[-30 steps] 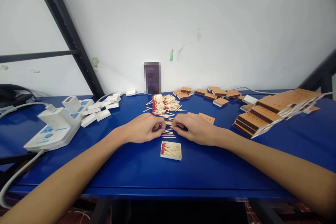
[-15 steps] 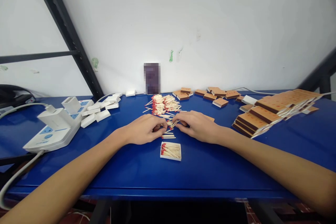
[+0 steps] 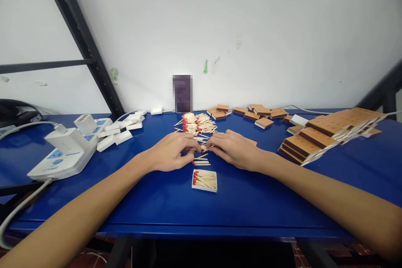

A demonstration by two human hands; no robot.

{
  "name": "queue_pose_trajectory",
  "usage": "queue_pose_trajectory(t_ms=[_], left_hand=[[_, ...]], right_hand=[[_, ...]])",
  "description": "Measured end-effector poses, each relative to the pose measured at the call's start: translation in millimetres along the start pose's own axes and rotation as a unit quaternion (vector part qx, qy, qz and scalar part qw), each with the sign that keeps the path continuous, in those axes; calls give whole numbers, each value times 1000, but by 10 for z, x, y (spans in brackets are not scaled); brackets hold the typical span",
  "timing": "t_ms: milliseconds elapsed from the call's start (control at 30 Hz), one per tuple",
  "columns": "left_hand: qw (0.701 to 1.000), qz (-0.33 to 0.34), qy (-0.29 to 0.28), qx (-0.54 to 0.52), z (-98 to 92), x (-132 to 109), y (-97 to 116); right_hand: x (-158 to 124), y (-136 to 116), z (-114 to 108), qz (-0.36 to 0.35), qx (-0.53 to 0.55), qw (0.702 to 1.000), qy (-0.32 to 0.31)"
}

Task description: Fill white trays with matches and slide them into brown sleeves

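Note:
A heap of red-tipped matches (image 3: 196, 124) lies on the blue table. My left hand (image 3: 174, 151) is at the left of the loose matches in front of it, fingers curled, with what they hold too small to name. My right hand (image 3: 232, 150) is opposite, its thumb and fingertips pinched at the matches' right ends; any match between them is hard to make out. Several separate matches (image 3: 202, 162) lie just below the fingertips. Nearer to me sits a white tray (image 3: 204, 190) with matches inside, heads to the left.
White empty trays (image 3: 123, 137) and a power strip (image 3: 59, 168) with cables are at the left. Orange matchbox sleeves (image 3: 261, 111) lie at the back right, and stacked sleeves (image 3: 309, 144) stand at the right. A dark pixelated panel (image 3: 182, 93) leans on the wall.
My left fingers have opened a little around the matches. My right fingertips have drawn closer together, and the slanted match seen at them before no longer shows there.

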State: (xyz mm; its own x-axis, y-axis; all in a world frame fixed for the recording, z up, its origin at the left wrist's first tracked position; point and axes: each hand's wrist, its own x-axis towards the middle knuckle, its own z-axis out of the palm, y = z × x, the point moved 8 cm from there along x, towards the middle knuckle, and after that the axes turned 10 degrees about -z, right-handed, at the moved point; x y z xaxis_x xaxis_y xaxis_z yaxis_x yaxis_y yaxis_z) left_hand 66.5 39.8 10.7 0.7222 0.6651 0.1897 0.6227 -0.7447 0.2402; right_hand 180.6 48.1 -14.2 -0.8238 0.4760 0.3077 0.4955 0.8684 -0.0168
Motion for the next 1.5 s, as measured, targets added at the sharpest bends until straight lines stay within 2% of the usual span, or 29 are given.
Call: queue_pose_trajectory(t_ms=[133, 200, 500, 1133, 1200, 1367, 1500], left_hand=[[999, -12, 50, 7, -75, 11, -33], [998, -14, 56, 10, -78, 12, -41], [999, -11, -15, 41, 24, -7, 27], [999, 9, -45, 19, 79, -22, 52], [999, 4, -33, 9, 61, -11, 33], [996, -51, 54, 41, -53, 35, -142], [993, -60, 54, 82, -49, 36, -208]], right_hand=[[35, -95, -21, 4, 11, 1000, 22], [54, -145, -23, 4, 25, 999, 27], [8, -21, -68, 37, 33, 999, 22], [-21, 21, 42, 28, 55, 998, -20], [-16, 32, 56, 36, 81, 996, -13], [44, -15, 41, 53, 128, 990, 25], [88, -111, -20, 54, 143, 988, 33]])
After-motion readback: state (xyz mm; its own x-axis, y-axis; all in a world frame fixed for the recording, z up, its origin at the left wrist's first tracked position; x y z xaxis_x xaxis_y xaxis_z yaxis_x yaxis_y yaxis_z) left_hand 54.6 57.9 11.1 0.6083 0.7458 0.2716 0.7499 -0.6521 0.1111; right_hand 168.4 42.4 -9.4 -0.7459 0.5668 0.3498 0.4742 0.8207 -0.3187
